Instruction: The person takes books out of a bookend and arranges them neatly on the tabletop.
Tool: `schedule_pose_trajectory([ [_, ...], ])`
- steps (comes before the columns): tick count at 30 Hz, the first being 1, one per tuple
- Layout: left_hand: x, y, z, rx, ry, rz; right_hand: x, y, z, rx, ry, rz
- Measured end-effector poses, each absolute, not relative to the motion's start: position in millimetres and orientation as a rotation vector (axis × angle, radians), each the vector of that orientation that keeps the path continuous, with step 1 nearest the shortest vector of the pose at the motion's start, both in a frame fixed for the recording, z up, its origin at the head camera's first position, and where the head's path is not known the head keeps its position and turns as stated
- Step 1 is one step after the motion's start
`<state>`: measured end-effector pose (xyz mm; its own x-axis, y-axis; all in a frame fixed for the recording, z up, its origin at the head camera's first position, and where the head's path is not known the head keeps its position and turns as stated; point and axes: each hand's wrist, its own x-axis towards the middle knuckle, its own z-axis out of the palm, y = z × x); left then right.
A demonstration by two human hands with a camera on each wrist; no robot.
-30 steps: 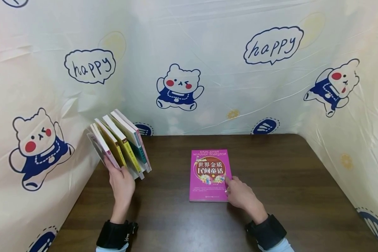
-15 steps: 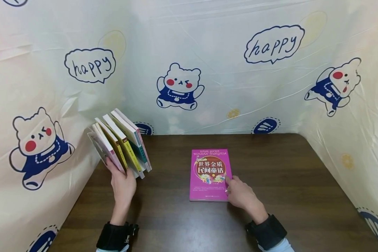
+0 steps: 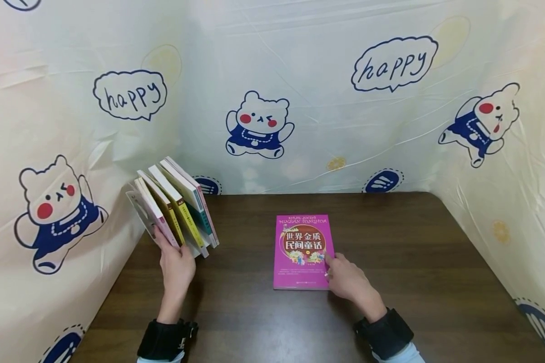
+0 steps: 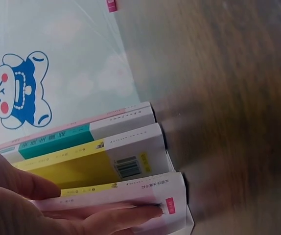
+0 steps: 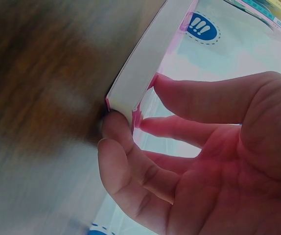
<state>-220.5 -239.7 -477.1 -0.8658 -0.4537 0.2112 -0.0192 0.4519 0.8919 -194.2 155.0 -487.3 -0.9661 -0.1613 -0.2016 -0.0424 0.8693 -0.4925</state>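
Note:
Several books stand upright in a slightly fanned row at the left of the table. My left hand (image 3: 176,264) grips the near end of a pink-and-white book (image 4: 174,196) in that row, thumb on one side and fingers on the other. Yellow-spined books (image 3: 186,219) and a teal-spined one (image 4: 57,141) stand beside it. At the middle of the table lies a magenta book (image 3: 300,275), cover up, with white Chinese lettering. My right hand (image 3: 349,278) holds it by the lower right corner; in the right wrist view the thumb (image 5: 199,100) meets the cover while curled fingertips (image 5: 117,127) touch the page edge.
The dark brown wooden table (image 3: 418,252) extends around the books. Behind it and along both sides hangs a pale sheet (image 3: 322,126) printed with bears and "happy" bubbles. Black bands (image 3: 386,330) circle both wrists.
Almost nothing differs. My left hand shifts very slightly at the pink-and-white book; the right hand and the magenta book stay in place.

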Motion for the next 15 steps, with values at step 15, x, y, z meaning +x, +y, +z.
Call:
schedule_pose_trajectory([
  [15,-201,-230,-475,0.431,-2.254,-1.408,-195,155,-487,-0.154,2.799,-0.725],
])
